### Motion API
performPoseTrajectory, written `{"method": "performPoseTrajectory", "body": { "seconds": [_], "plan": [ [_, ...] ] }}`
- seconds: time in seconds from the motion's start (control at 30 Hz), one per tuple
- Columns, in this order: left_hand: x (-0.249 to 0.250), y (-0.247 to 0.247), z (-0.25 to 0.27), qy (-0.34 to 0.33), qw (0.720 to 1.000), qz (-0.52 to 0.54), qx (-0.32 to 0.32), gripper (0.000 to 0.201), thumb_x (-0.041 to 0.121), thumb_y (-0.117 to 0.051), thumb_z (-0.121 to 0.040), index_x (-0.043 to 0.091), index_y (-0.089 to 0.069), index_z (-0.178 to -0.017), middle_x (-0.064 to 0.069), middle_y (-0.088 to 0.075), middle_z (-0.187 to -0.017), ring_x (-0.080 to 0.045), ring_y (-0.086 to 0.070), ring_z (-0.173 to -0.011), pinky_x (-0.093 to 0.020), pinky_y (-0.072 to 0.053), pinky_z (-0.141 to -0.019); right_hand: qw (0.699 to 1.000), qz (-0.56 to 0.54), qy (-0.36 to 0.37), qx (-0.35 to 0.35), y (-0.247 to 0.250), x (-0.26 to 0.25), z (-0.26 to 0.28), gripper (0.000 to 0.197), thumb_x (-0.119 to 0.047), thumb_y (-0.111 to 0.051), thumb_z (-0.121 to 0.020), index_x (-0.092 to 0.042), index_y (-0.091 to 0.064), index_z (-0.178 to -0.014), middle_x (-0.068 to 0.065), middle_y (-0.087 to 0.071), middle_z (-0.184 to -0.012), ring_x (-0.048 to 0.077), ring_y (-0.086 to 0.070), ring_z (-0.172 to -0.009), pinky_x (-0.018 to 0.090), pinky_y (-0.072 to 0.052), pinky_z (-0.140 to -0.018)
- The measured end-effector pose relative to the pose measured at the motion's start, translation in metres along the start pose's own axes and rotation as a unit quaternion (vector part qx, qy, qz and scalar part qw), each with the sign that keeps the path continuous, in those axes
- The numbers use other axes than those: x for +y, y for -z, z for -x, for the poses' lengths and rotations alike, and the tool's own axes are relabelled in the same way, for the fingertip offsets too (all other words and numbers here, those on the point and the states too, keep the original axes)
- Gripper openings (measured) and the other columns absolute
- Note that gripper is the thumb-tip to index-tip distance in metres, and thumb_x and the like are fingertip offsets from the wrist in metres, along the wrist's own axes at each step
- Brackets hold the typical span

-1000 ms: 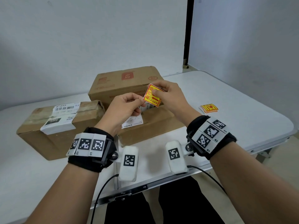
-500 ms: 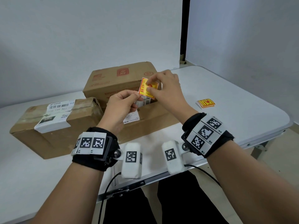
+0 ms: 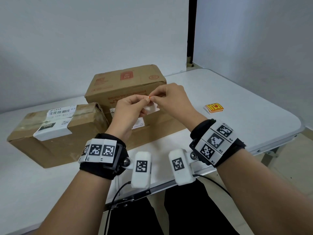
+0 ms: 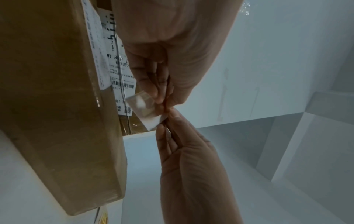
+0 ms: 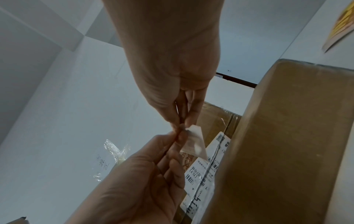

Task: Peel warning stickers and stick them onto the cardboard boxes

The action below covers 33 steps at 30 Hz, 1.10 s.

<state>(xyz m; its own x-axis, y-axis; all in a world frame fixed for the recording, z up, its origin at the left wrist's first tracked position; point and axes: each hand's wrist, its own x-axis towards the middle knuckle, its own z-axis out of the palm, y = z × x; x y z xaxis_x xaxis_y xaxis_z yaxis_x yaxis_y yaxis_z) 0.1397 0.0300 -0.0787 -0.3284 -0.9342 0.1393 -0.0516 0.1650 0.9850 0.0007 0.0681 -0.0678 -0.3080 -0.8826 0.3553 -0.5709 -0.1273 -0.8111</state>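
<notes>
Head view, hands: we see our left hand (image 3: 129, 110) and right hand (image 3: 171, 99) meeting fingertip to fingertip above the boxes, both pinching one warning sticker (image 3: 151, 108); only a red speck and its white backing show.
Head view, boxes: the large cardboard box (image 3: 125, 85) sits toward the desk's far edge, the labelled box (image 3: 55, 131) near the left edge, and a third box (image 3: 152, 129) lies under our hands.
Head view, spare stickers: a stack of warning stickers (image 3: 213, 108) lies on the desk (image 3: 254, 116) toward the right edge, well apart from our hands.
Left wrist view: our left thumb and fingers close on the sticker's white backing (image 4: 145, 110), and the right hand (image 4: 191, 166) pinches the same corner, beside a box with a shipping label (image 4: 118, 78).
Right wrist view: both hands grip the curled backing (image 5: 194, 144); we cannot tell whether the sticker has separated.
</notes>
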Motion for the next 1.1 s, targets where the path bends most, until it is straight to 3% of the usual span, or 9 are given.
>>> {"method": "performPoseTrajectory", "body": {
  "seconds": [0.13, 0.3, 0.47, 0.6, 0.7, 0.83, 1.1],
  "plan": [
    [-0.001, 0.001, 0.002, -0.008, 1.000, -0.007, -0.005, 0.014, 0.018, -0.067, -0.089, 0.011, -0.076, -0.097, -0.003, -0.075, -0.087, -0.004, -0.053, -0.059, -0.018, -0.048, -0.064, 1.000, 0.018, 0.012, -0.005, 0.002, 0.000, 0.001, 0.012, -0.012, -0.066, -0.084, -0.011, -0.078, -0.087, 0.001, -0.074, -0.082, 0.012, -0.070, -0.078, 0.030, -0.058, -0.079],
    [0.000, -0.001, 0.005, -0.009, 1.000, -0.011, 0.003, 0.010, 0.017, -0.067, -0.089, 0.015, -0.077, -0.091, 0.001, -0.076, -0.081, -0.003, -0.054, -0.057, -0.019, -0.048, -0.065, 0.999, 0.039, 0.019, -0.019, 0.003, -0.001, 0.004, 0.013, -0.012, -0.065, -0.085, -0.014, -0.078, -0.087, 0.000, -0.075, -0.083, 0.012, -0.068, -0.082, 0.022, -0.054, -0.077],
    [0.001, -0.002, 0.006, -0.012, 1.000, -0.013, 0.018, 0.010, 0.015, -0.067, -0.088, 0.015, -0.077, -0.085, 0.003, -0.074, -0.075, 0.001, -0.054, -0.051, -0.015, -0.047, -0.059, 0.997, 0.064, 0.025, -0.034, 0.004, -0.003, 0.004, 0.014, -0.016, -0.065, -0.086, -0.017, -0.078, -0.088, -0.004, -0.072, -0.083, 0.010, -0.065, -0.087, 0.017, -0.048, -0.072],
    [0.000, -0.002, 0.006, -0.018, 0.999, -0.026, 0.031, 0.011, 0.016, -0.069, -0.086, 0.019, -0.077, -0.079, 0.004, -0.074, -0.071, 0.001, -0.055, -0.050, -0.013, -0.047, -0.055, 0.994, 0.089, 0.042, -0.047, 0.005, -0.005, 0.003, 0.014, -0.016, -0.064, -0.086, -0.016, -0.078, -0.087, -0.004, -0.072, -0.080, 0.014, -0.065, -0.092, 0.029, -0.054, -0.082],
    [0.001, -0.002, 0.005, -0.014, 0.998, -0.039, 0.042, 0.009, 0.019, -0.071, -0.084, 0.019, -0.079, -0.080, 0.004, -0.073, -0.070, -0.001, -0.053, -0.052, -0.015, -0.047, -0.057, 0.992, 0.105, 0.046, -0.051, 0.005, -0.006, 0.002, 0.014, -0.017, -0.064, -0.086, -0.016, -0.078, -0.085, -0.008, -0.066, -0.071, 0.013, -0.065, -0.088, 0.032, -0.055, -0.080],
    [0.003, -0.002, 0.006, -0.014, 0.998, -0.051, 0.039, 0.012, 0.016, -0.069, -0.084, 0.019, -0.078, -0.077, -0.003, -0.074, -0.073, -0.001, -0.054, -0.052, -0.015, -0.047, -0.056, 0.988, 0.132, 0.052, -0.065, 0.007, -0.009, 0.002, 0.015, -0.017, -0.062, -0.086, -0.015, -0.077, -0.086, -0.006, -0.066, -0.073, 0.014, -0.066, -0.083, 0.031, -0.056, -0.077],
    [0.005, -0.005, 0.008, -0.033, 0.996, -0.067, 0.052, 0.011, 0.017, -0.070, -0.085, 0.015, -0.079, -0.080, 0.015, -0.065, -0.052, 0.007, -0.055, -0.049, -0.008, -0.044, -0.052, 0.990, 0.121, 0.059, -0.047, 0.004, -0.006, 0.002, 0.016, -0.019, -0.062, -0.085, -0.012, -0.076, -0.085, 0.001, -0.073, -0.081, 0.017, -0.067, -0.083, 0.037, -0.056, -0.078]
  ]
}}
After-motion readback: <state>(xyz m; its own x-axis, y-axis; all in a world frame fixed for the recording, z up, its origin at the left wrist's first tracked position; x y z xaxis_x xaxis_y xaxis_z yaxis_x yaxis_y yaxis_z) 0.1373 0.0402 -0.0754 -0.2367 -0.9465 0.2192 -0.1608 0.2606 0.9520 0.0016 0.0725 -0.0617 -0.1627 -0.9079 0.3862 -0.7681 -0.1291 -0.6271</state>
